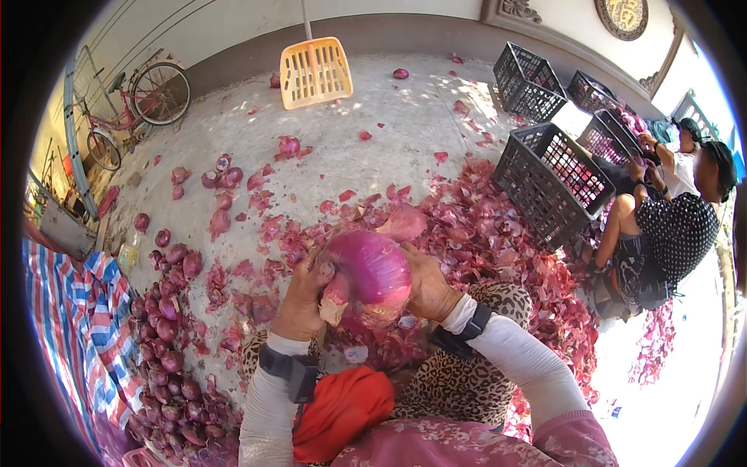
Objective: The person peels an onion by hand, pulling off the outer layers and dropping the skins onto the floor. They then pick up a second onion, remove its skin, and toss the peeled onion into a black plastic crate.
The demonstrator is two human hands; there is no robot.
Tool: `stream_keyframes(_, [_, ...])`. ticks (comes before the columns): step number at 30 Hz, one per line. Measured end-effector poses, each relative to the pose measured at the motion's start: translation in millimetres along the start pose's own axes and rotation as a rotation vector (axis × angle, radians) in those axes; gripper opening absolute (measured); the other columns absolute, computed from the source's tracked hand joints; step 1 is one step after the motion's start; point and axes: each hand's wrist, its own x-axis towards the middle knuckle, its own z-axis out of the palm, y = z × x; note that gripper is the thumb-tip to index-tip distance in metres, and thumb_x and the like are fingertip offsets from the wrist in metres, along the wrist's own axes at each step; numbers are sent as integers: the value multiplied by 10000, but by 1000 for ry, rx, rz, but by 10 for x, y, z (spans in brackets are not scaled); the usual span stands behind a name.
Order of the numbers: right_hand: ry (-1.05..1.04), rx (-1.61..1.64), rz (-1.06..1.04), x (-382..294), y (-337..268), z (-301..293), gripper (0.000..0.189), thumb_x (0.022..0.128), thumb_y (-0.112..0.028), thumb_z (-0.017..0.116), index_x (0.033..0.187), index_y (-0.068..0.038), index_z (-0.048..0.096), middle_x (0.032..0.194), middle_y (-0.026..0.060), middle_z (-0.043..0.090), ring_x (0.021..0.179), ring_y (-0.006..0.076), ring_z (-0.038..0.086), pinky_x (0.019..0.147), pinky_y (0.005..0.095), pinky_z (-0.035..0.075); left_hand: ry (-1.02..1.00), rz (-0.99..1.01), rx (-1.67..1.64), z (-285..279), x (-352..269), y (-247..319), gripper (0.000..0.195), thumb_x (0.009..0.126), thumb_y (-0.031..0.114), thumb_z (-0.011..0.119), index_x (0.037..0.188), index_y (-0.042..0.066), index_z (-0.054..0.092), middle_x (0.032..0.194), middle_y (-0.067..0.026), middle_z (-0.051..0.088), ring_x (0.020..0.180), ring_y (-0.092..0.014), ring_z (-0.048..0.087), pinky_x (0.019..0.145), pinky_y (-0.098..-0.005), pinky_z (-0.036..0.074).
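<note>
A large red onion (pixel 373 268) is held up between both hands above my lap. Its purple surface is smooth and shiny, and a dry flap of skin (pixel 335 298) hangs at its left side. My left hand (pixel 303 295) grips it from the left, thumb over the flap. On the other side my right hand (pixel 430 284) holds it with the fingers behind, partly hidden. A loose papery skin (pixel 405 222) shows just beyond the onion's top. Peeled red skins (pixel 484 227) cover the floor in front of me and to the right.
Unpeeled onions (pixel 169 362) lie heaped at the left beside a striped tarp (pixel 81 327). Black plastic crates (pixel 545 181) stand at the right, near two seated people (pixel 671 233). A yellow slotted shovel (pixel 316 73) leans against the back wall; a bicycle (pixel 140 105) stands far left.
</note>
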Motion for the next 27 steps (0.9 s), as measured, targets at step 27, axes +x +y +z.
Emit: stream_keyframes(27, [-36,58,206,-107,-2,31,329,706,-31,650,1030,-45,592,1006,133,596,1018,318,564,846,409,454,-239,-258,-1016,-492,61,-569,581,883,528,472,1253,81,495,1214,-185,545,1086,-366,533,879,-530,458])
